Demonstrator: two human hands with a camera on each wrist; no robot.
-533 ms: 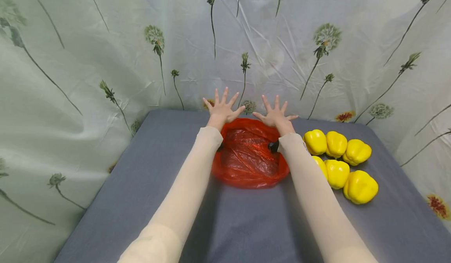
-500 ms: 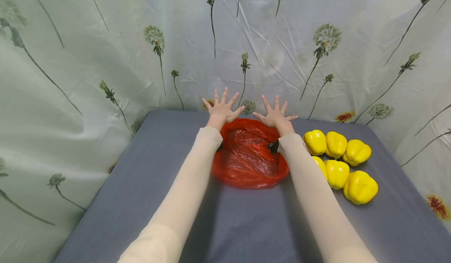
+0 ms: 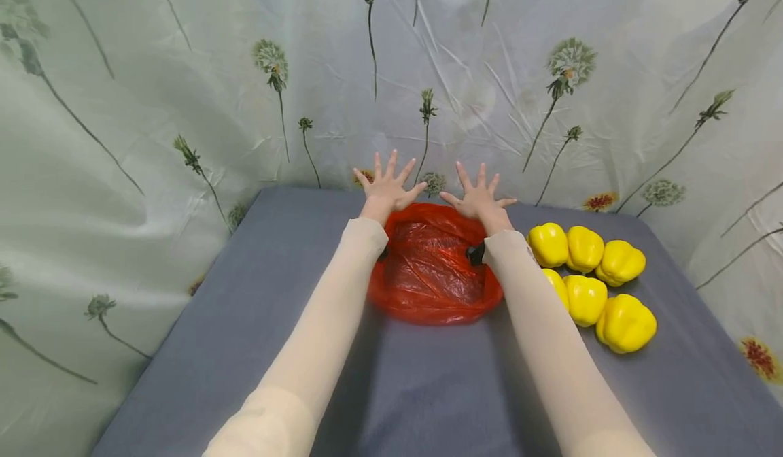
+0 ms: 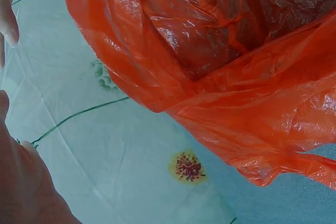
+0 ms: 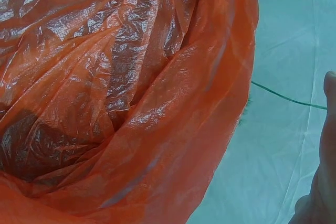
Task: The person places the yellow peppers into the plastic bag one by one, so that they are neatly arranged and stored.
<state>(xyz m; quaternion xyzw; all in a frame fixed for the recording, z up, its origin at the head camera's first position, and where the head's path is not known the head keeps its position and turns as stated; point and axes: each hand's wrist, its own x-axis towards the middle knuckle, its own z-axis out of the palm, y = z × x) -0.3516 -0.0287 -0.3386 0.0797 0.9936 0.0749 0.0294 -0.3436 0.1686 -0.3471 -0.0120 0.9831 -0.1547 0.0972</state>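
long cream sleeves (image 3: pixel 315 321), loose cuffs (image 3: pixel 368 232), small black wrist pieces (image 3: pixel 474 254)

Cropped at the edge: left hand (image 4: pixel 23 182), eight o'clock in left wrist view; right hand (image 5: pixel 326 171), four o'clock in right wrist view. Partly hidden behind right sleeve (image 3: pixel 529 290), head view, four o'clock: yellow pepper (image 3: pixel 558 285).

Six yellow bell peppers (image 3: pixel 585 300), one red plastic bag (image 3: pixel 436 313), two hands (image 3: pixel 388 190).

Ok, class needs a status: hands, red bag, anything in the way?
Left hand, right hand: fingers spread, nothing held. Red bag: mouth open. Right sleeve partly hides a yellow pepper.
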